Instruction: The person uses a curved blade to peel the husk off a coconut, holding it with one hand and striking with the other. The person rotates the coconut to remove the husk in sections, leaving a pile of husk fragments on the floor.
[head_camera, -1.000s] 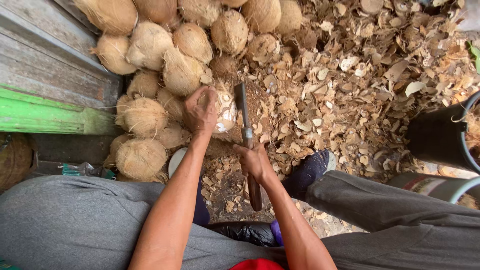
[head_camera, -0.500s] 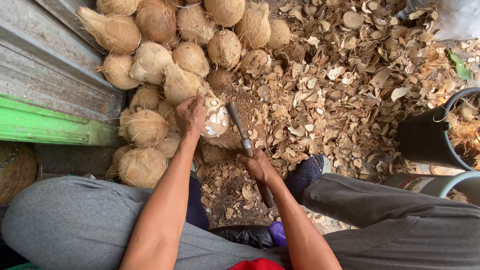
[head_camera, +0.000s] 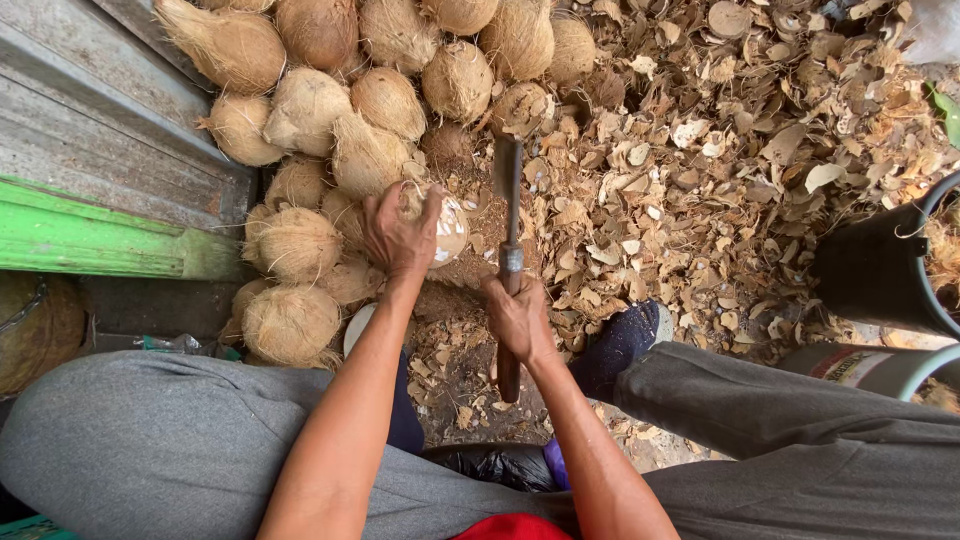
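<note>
My left hand (head_camera: 398, 234) grips a partly husked coconut (head_camera: 445, 228) whose pale shell shows, held just in front of a pile of brown husked coconuts (head_camera: 330, 130). To its right my right hand (head_camera: 520, 318) is closed around the wooden handle of a long dark chopping knife (head_camera: 509, 215). The blade points away from me, raised beside the coconut. Whether the blade touches it I cannot tell.
Dry husk chips (head_camera: 700, 160) cover the ground at the right. A black bucket (head_camera: 880, 270) stands at the right edge, a green and grey wooden wall (head_camera: 90, 200) at the left. My grey-trousered legs (head_camera: 150, 450) and a dark shoe (head_camera: 620, 345) flank the work spot.
The knife has swung from a leftward slant to pointing straight ahead, raised beside the coconut. My left hand has turned the coconut, so more pale shell shows.
</note>
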